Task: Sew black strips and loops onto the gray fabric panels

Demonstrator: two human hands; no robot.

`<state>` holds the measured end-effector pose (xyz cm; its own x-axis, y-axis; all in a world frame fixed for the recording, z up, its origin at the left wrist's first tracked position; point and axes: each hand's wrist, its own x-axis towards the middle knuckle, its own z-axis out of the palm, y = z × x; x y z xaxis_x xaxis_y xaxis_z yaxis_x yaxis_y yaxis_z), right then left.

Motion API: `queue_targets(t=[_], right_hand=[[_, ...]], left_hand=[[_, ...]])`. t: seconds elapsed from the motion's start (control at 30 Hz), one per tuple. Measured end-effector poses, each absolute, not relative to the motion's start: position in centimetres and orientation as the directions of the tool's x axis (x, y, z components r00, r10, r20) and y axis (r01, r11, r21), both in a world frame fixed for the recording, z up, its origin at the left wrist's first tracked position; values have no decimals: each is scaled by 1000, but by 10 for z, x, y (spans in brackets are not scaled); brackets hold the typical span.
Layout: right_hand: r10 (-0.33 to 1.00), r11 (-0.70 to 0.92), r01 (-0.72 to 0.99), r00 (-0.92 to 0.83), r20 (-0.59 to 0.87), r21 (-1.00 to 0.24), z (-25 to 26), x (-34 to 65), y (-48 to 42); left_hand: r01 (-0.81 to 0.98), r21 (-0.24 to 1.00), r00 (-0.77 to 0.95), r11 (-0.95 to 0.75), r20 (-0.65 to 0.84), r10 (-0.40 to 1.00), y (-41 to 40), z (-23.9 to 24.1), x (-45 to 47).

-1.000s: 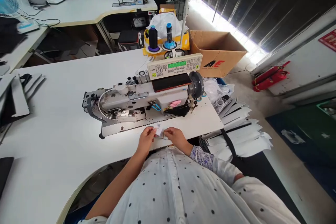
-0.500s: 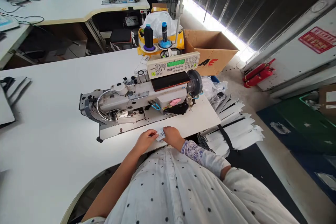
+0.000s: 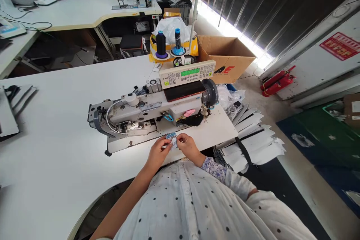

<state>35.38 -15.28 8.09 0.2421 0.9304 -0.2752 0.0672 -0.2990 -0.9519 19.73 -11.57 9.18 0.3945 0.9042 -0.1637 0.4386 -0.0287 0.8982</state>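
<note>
Both hands meet at the front edge of the table, before the sewing machine [image 3: 152,108]. Between the fingertips of my left hand [image 3: 158,153] and my right hand [image 3: 189,147] is a small white label [image 3: 174,143] with print on it, partly folded. A blue printed part [image 3: 170,135] shows just above it; whether it belongs to the same piece I cannot tell. Each hand is closed in a pinch. Behind the hands, a pair of blue-handled snips [image 3: 168,116] and a pink object [image 3: 189,113] rest on the machine body.
Thread cones [image 3: 161,44] stand behind the machine's control panel [image 3: 187,74]. A cardboard box [image 3: 233,60] stands at the back right. Stacked flat grey-white pieces [image 3: 250,142] lie right of the table [image 3: 62,120]. Dark strips and a board [image 3: 8,116] lie at the far left.
The label has been turned and folded between my fingers, and a blue printed part now shows. My right hand has shifted slightly right and turned. The whole view has tilted a little.
</note>
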Motion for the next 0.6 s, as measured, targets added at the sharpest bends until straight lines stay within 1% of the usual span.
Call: queue_targets(t=[0.07, 0.13, 0.23, 0.3, 0.33, 0.37, 0.43, 0.53, 0.6], right_hand=[[913, -323, -28, 255, -320, -946, 88, 353, -151], [886, -350, -172, 258, -385, -921, 95, 350, -150], [854, -352, -467, 194, -482, -811, 105, 344, -151], [847, -356, -593, 121, -518, -722, 110, 341, -151], [844, -369, -617, 92, -529, -695, 111, 340, -151], [839, -382, -616, 81, -538, -689, 111, 340, -151], [836, -388, -543, 133, -533, -744, 110, 342, -151], [843, -331, -345, 309, -440, -878, 107, 349, -153], [851, -299, -273, 357, -385, -914, 105, 354, -156]], left_hand=[[453, 889, 412, -64, -145, 900, -116, 98, 197], [495, 853, 430, -163, -78, 900, -115, 103, 196], [533, 777, 460, -335, 66, 885, -114, 107, 195], [536, 761, 460, -365, 99, 882, -112, 106, 193], [537, 764, 452, -357, 97, 887, -111, 105, 193], [538, 769, 444, -345, 89, 892, -110, 105, 192], [547, 774, 427, -319, 70, 902, -108, 106, 192], [583, 764, 409, -275, 16, 912, -106, 108, 191], [626, 741, 390, -244, -26, 920, -106, 109, 191]])
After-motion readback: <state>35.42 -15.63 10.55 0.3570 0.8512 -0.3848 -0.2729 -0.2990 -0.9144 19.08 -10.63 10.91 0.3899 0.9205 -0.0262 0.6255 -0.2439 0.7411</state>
